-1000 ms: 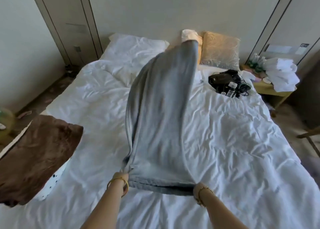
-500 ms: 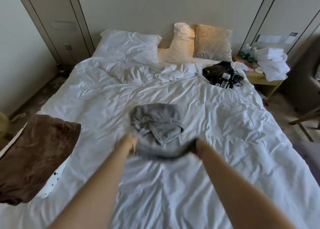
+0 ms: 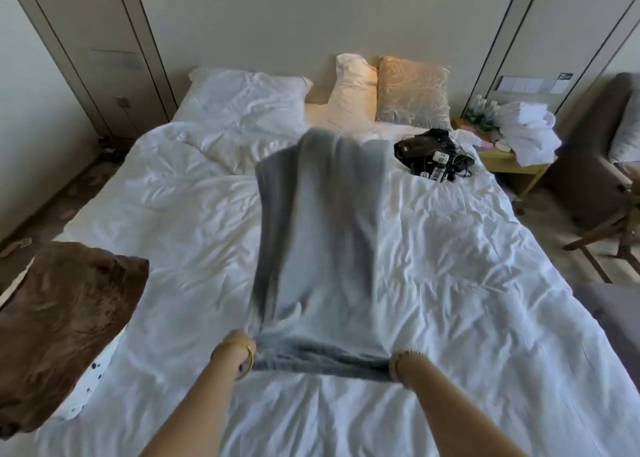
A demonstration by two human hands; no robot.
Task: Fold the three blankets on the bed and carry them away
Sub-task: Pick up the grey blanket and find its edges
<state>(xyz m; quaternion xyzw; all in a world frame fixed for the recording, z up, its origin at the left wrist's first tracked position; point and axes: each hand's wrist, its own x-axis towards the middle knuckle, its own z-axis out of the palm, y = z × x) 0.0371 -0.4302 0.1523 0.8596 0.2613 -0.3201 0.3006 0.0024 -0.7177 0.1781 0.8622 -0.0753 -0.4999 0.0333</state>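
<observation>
Fingers are hidden under the cloth, but the left hand (image 3: 239, 344) and right hand (image 3: 398, 361) each grip a near corner of the grey blanket (image 3: 322, 248). Its long axis runs straight away from them, airborne over the bed (image 3: 485, 266), toward the pillows.

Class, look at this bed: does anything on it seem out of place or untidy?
Yes: a tangle of black gear and cables lies on the rumpled white duvet near the pillows, an odd spot for electronics.
</observation>
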